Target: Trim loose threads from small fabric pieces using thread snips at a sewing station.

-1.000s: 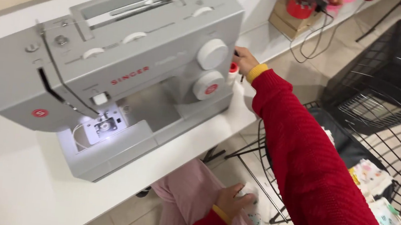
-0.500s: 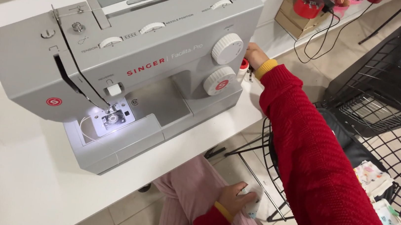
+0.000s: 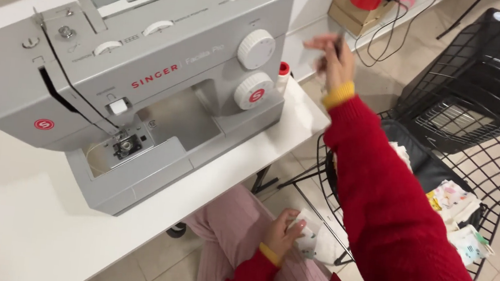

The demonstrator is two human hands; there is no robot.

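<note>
You see the scene under even, bright indoor light with soft shadows under the sewing machine [image 3: 126, 78]. Your raised right hand [image 3: 333, 59] is smeared by motion blur, the rest stays fairly sharp, and the white table [image 3: 18, 221] looks slightly washed out

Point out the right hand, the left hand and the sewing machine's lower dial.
right hand [image 3: 332, 55], head view, on the blurred palm.
left hand [image 3: 283, 229], head view, on its back.
lower dial [image 3: 253, 90], head view, on its white face.
</note>
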